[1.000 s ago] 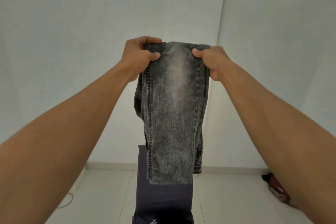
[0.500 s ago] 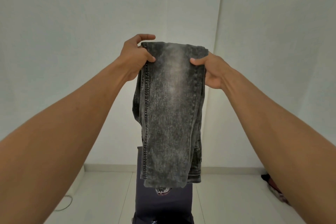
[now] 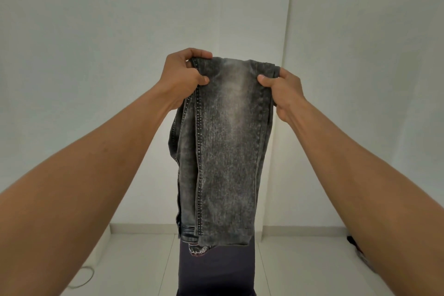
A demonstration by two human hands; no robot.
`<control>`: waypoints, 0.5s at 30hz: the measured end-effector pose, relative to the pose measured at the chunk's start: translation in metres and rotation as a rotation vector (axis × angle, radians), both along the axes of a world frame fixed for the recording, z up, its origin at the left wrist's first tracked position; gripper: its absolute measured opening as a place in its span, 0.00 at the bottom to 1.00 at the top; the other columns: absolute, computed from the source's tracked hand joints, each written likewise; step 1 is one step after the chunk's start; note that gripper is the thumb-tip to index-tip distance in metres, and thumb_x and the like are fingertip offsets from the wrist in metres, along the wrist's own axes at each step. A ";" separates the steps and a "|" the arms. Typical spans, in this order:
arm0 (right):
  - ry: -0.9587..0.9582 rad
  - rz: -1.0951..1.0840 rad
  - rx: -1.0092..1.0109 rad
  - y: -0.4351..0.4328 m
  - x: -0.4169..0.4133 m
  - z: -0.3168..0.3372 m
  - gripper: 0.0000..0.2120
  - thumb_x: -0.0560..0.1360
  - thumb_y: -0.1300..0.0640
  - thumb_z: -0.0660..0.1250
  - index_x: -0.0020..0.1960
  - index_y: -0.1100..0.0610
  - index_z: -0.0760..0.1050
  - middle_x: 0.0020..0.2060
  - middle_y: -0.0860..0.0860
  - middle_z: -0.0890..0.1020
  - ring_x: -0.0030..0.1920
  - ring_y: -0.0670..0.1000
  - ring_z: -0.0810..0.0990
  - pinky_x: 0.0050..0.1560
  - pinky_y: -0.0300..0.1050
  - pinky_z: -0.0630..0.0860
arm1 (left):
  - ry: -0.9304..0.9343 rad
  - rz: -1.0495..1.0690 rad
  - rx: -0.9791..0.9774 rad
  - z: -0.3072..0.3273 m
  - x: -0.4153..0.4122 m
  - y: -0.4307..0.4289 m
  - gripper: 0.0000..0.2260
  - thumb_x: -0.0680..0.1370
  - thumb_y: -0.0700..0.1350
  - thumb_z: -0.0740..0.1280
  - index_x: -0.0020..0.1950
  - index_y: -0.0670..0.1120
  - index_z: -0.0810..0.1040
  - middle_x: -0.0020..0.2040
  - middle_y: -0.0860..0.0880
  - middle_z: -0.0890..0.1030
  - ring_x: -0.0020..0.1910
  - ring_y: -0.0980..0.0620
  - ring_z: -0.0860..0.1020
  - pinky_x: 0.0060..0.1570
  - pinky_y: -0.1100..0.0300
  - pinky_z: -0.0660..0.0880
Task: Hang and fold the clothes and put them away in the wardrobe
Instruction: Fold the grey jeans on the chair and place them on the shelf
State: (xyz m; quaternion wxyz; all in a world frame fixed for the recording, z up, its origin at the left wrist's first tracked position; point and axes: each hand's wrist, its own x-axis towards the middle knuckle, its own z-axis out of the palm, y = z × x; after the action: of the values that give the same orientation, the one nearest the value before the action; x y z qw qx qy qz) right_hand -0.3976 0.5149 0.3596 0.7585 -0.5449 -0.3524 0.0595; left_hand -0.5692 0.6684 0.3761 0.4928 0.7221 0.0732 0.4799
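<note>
I have the grey acid-washed denim jeans (image 3: 225, 151) up in front of me, doubled over lengthwise and folded once across. They hang freely from their top fold, in the middle of the view and well above the white tiled floor (image 3: 300, 271).

The bare left grip (image 3: 185, 77) is at the left corner of that fold, thumb pressed on the near face and fingers curled over the top edge. Half a second ago those fingers were lifted clear of the edge, so I read this as a re-grip that has just closed. The bare right grip (image 3: 281, 89) pinches the right corner, thumb on the near side and fingers behind the cloth, much as it did before.

The hanging layers also sit differently from a second ago. The bottom edges are closer to level, with a darker band peeking out at the lower left.

My guess is that the fold is being squared up in the air. One more fold probably remains before the jeans can go away, and no wardrobe is in view.

Under the hem lies a long, dark navy strip of cloth (image 3: 216, 271) with a small print on it. A thin pale cable (image 3: 80, 280) curls on the floor at the left.
</note>
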 end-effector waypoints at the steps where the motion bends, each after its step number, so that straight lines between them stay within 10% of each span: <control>1: -0.005 0.014 0.020 0.000 0.000 0.000 0.08 0.76 0.65 0.72 0.53 0.54 0.81 0.49 0.52 0.86 0.49 0.51 0.86 0.46 0.45 0.83 | -0.005 -0.008 -0.006 0.002 0.000 -0.001 0.22 0.70 0.22 0.69 0.52 0.48 0.83 0.44 0.43 0.83 0.38 0.52 0.83 0.40 0.58 0.81; 9: -0.142 0.203 -0.015 -0.003 -0.001 -0.007 0.32 0.72 0.77 0.68 0.65 0.46 0.72 0.58 0.54 0.82 0.55 0.54 0.84 0.50 0.49 0.83 | 0.016 0.052 -0.005 0.015 -0.002 0.005 0.25 0.71 0.24 0.69 0.59 0.51 0.79 0.49 0.39 0.81 0.47 0.45 0.83 0.43 0.52 0.82; 15: -0.105 0.188 0.097 0.004 -0.008 -0.011 0.31 0.70 0.79 0.67 0.63 0.48 0.75 0.55 0.57 0.83 0.54 0.57 0.84 0.51 0.56 0.83 | -0.020 0.330 0.141 -0.002 -0.005 0.011 0.38 0.67 0.39 0.80 0.72 0.54 0.67 0.53 0.47 0.80 0.51 0.51 0.81 0.50 0.57 0.79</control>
State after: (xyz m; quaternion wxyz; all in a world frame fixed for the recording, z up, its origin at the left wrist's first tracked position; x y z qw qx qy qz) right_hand -0.4052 0.5189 0.3488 0.7556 -0.4745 -0.4436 0.0845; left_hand -0.5742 0.6792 0.3738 0.3562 0.7282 0.1522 0.5654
